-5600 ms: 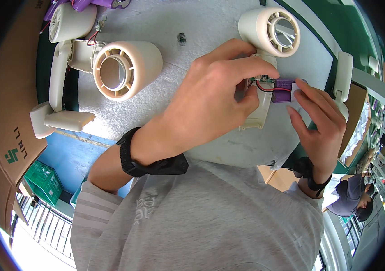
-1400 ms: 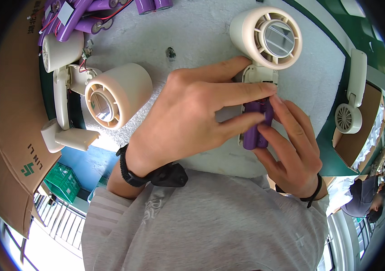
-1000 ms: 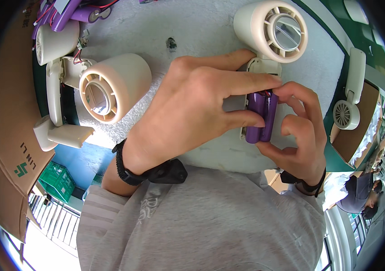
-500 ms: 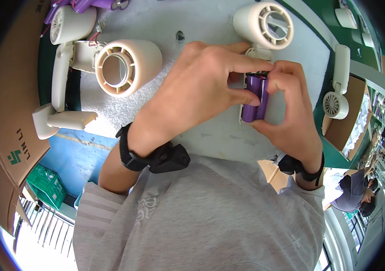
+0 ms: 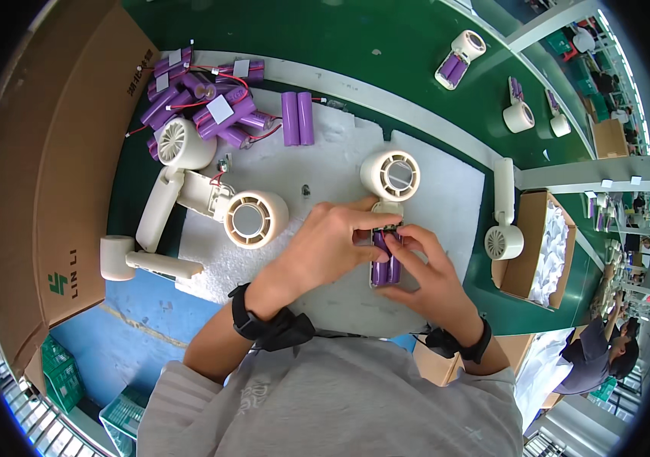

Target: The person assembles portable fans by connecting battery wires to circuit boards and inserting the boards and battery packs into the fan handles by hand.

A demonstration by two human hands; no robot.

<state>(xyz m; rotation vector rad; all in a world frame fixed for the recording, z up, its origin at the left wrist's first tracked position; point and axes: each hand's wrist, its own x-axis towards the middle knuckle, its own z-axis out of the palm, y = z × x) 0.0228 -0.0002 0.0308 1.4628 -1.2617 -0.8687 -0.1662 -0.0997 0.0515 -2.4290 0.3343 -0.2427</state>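
Note:
A cream handheld fan (image 5: 371,174) lies on the white foam pad, its round head pointing away from me and its handle open. Two purple battery cells (image 5: 380,273) sit side by side in that handle. My left hand (image 5: 323,245) grips the handle from the left, thumb on the cells and index finger across their upper end near the wires. From the right, my right hand (image 5: 437,283) closes around the same handle, its index finger pressing on the cells and its thumb by the lower end. The fingers partly hide the wires and circuit board.
Purple battery packs (image 5: 237,114) with red wires pile up at the back left. Other fan parts (image 5: 258,219) lie on the foam's left side. A large cardboard box (image 5: 73,167) stands left. At right are a closed fan (image 5: 503,242) and a box of white packing (image 5: 519,263). More fans lie farther back.
The view has tilted up and drawn back, showing more of the bench and battery pile. My right index finger has uncurled and now lies on the cells. Both hands stay at the fan handle.

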